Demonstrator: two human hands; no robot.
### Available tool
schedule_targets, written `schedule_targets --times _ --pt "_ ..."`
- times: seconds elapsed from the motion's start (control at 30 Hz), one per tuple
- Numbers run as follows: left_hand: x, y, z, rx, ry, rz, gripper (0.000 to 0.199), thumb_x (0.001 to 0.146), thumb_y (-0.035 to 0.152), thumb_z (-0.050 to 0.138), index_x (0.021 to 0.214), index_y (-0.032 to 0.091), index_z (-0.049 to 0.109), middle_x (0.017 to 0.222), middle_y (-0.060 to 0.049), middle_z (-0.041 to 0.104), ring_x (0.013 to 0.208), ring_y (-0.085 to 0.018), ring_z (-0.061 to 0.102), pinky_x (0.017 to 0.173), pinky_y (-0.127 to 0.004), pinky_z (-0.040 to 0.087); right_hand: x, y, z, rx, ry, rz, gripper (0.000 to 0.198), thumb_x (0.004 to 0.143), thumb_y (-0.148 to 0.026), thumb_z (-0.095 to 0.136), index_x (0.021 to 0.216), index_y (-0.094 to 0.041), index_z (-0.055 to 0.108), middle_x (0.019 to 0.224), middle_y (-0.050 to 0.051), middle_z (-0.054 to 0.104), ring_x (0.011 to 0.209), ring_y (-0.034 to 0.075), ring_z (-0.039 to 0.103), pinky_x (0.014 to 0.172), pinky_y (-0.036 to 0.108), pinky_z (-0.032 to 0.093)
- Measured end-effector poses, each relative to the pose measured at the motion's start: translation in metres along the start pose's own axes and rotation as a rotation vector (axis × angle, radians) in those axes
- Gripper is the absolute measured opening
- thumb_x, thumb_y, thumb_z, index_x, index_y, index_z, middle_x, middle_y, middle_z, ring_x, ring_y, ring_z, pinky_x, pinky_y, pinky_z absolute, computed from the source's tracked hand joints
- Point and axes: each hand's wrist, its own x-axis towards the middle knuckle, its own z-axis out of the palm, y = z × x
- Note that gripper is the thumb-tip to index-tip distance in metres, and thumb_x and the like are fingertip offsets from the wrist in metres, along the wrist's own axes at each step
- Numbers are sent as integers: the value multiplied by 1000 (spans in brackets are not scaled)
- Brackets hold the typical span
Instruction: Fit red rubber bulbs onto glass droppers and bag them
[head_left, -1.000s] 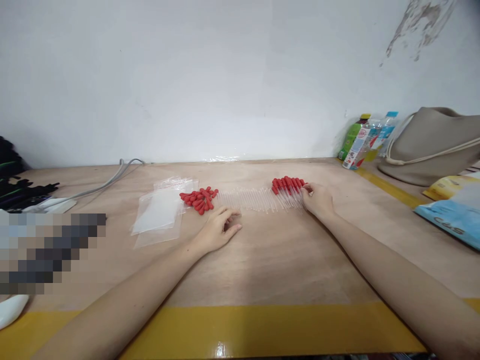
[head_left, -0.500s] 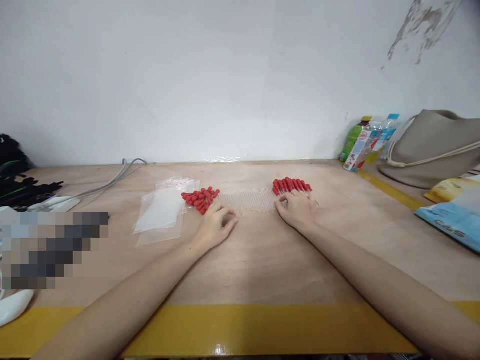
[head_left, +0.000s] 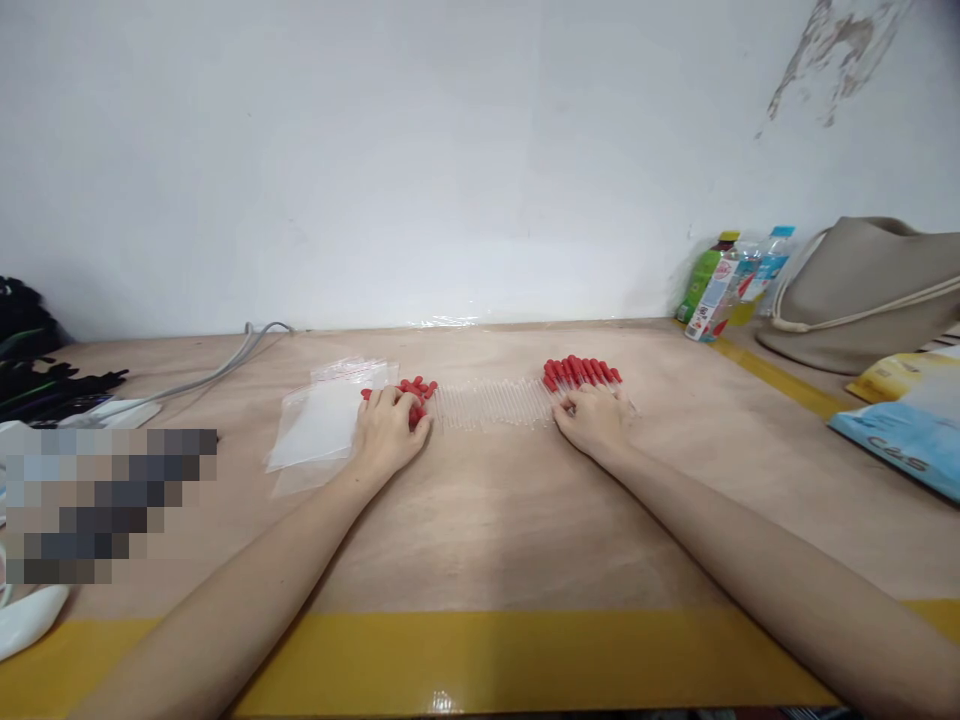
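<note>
In the head view, the left hand (head_left: 388,432) is left of the middle of the frame. It is palm down with its fingers bent over a small pile of red pieces (head_left: 420,388). The fingers hide part of the pile, so I cannot tell if they pinch a piece.

The right hand (head_left: 594,420) is right of the middle. Its fingers are bent too, and its thumb points to the left. It lies over the lower ends of some thin sticks with red tops (head_left: 579,371). The red tops stick out above it, side by side. I cannot tell if this hand grips a stick.

Between the two hands, in the middle of the frame, a row of thin clear sticks (head_left: 491,403) lies flat on the brown surface (head_left: 480,530). The row reaches from the red pile to the sticks with red tops.

Just left of the left hand, some clear flat bags (head_left: 311,432) lie on top of each other. A gray cord (head_left: 225,362) bends behind them, near the white wall (head_left: 450,150).

At the right of the frame, bottles (head_left: 702,287) lean by the wall. A big gray-brown bag (head_left: 862,290) is beside them, with a blue packet (head_left: 892,440) lower down. A yellow strip (head_left: 480,655) runs along the bottom.
</note>
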Motion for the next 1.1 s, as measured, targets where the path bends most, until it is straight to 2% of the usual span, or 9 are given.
schedule_targets --times 0.2,0.37,0.5,0.63,0.77,0.83,0.9,0.97,1.1 --pt "2 -1 4 13 37 66 18 74 34 53 71 18 59 85 -11 54 88 -29 47 74 -40 35 1 -1 -4 5 -54 41 22 70 -27 48 52 -19 56 61 8 58 68 22 49 70 40 26" --pt "2 2 1 -9 107 51 16 76 28 50 75 16 60 83 -11 54 85 -28 47 72 -41 35 0 -2 -4 -77 -48 -35 24 71 -25 49 48 -20 51 52 9 50 66 24 49 70 45 28" --pt "-3 17 -13 -242 154 112 13 77 26 51 81 17 60 81 -7 53 82 -22 49 76 -37 38 -1 -5 -8 -121 -163 6 21 73 -24 49 54 -18 55 57 12 50 71 28 50 71 48 27" --pt "-13 38 -24 -562 11 274 12 77 23 51 84 17 59 79 -4 50 79 -17 49 73 -31 42 -2 -10 -15 -107 -238 45 17 73 -20 49 59 -17 57 63 13 52 76 30 50 72 49 27" --pt "-20 47 -24 -671 -182 320 11 74 17 52 82 17 58 80 -3 51 69 -14 50 67 -28 44 -2 -11 -22 -100 -274 82 15 73 -19 50 60 -17 57 64 13 53 76 30 51 71 48 28" --pt "-22 48 -23 -690 -232 311 12 72 15 51 81 17 58 81 -3 52 65 -12 50 64 -27 45 -2 -11 -26 -98 -259 80 17 76 -21 48 61 -17 56 65 13 54 75 29 51 70 46 29" --pt "-22 49 -22 -709 -251 290 13 73 17 52 84 17 58 83 -3 52 62 -11 50 60 -26 45 -4 -10 -30 -82 -206 12 21 79 -25 45 64 -17 57 69 13 55 74 28 51 69 42 31" --pt "-23 51 -22 -727 -261 277 16 74 23 54 89 18 59 82 -2 53 61 -11 51 58 -26 45 -6 -8 -33 -41 -169 -130 23 82 -26 41 69 -16 57 73 13 56 74 25 50 68 37 32" --pt "-23 56 -18 -756 -276 312 20 78 33 57 92 19 63 85 -3 55 66 -12 53 62 -26 46 -9 -5 -36 66 -227 -411 20 85 -24 40 74 -16 56 76 9 56 74 20 48 67 30 33"
